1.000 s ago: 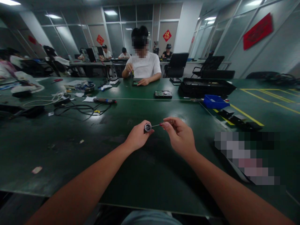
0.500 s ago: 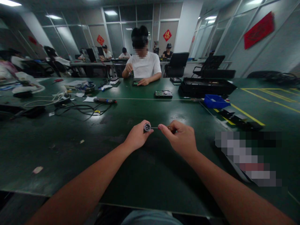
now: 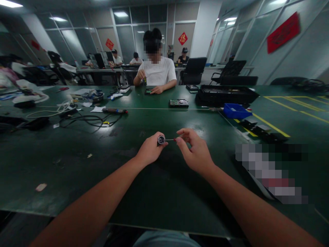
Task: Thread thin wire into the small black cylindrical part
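In my left hand point(image 3: 150, 150) is a small dark cylindrical part point(image 3: 161, 140) with a silvery round end turned toward me; the fingers wrap round it. From its right side a thin metal shaft runs to my right hand point(image 3: 197, 152). The shaft belongs to what looks like a slim screwdriver point(image 3: 170, 139), with a bit of red by my right thumb. My right thumb and fingers are loosely curled about its handle, which is mostly hidden. Where the tip meets the part cannot be made out. Both hands are above the green table point(image 3: 159, 199).
Ahead lies a circuit-board drive point(image 3: 178, 103); across the table a person point(image 3: 159, 70) works on another. To the right are a black tray point(image 3: 226, 94), a blue bin point(image 3: 236, 111) and black blocks point(image 3: 262, 132). Cables point(image 3: 89, 120) and a pen-like tool point(image 3: 115, 110) lie left.
My right fingers have loosened and lifted from their tighter grip round the screwdriver handle. My left hand and the cylindrical part stay in place.
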### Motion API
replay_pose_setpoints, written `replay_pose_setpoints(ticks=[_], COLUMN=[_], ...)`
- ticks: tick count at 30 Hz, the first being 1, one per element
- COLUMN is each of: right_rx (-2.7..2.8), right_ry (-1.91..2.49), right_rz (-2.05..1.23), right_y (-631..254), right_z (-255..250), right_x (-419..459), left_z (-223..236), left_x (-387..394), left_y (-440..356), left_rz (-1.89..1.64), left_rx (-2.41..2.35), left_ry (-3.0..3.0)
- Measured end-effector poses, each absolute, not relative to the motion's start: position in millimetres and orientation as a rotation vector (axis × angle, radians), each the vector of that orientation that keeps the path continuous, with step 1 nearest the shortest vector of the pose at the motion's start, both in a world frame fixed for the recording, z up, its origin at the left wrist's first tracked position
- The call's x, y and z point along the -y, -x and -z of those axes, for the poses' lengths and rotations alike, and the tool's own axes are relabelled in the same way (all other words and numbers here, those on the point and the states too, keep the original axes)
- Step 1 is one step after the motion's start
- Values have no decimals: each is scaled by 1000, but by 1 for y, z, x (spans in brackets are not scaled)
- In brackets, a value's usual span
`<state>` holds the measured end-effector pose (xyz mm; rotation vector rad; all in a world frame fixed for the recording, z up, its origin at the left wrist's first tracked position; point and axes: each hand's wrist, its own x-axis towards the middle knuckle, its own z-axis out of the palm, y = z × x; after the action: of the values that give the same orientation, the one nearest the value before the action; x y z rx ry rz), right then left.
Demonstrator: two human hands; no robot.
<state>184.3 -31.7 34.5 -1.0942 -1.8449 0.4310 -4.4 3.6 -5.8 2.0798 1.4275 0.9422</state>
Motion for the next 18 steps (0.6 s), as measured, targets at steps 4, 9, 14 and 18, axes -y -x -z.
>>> replay_pose_setpoints(ticks=[4, 9, 14, 18], right_rx=[1564, 1163, 1095, 1291], right_ry=[996, 990, 989, 991], right_rz=[-781, -1037, -967, -807], right_y=[-181, -181, -184, -182], right_z=[-27, -17, -13, -16], right_x=[25, 8, 5, 12], left_z=[5, 1, 1, 2], left_x=[-3, -2, -2, -1], left_y=[3, 3, 2, 1], left_rz=[-941, -924, -886, -910], left_rx=[-1426, -1407, -1434, -1425], left_ry=[-2091, -2138, -2133, -2137])
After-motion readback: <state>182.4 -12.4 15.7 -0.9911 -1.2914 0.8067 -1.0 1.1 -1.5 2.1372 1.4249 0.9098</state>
